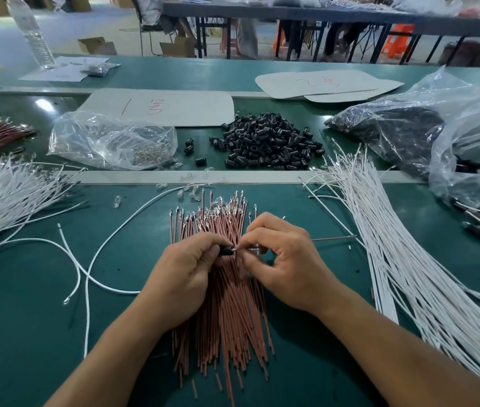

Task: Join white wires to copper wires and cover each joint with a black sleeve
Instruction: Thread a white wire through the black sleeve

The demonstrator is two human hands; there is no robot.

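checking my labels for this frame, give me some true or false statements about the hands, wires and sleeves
1. The left hand grips a sleeve. True.
2. The sleeve pile lies left of the bag. False: it lies right of the bag.
3. The copper wires lie under both hands. True.
4. The right hand lies open and idle. False: it pinches a wire end at the sleeve.

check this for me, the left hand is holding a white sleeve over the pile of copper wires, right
The sleeve in the left hand is black, not white; the head view shows it. It is held over the pile of copper wires.
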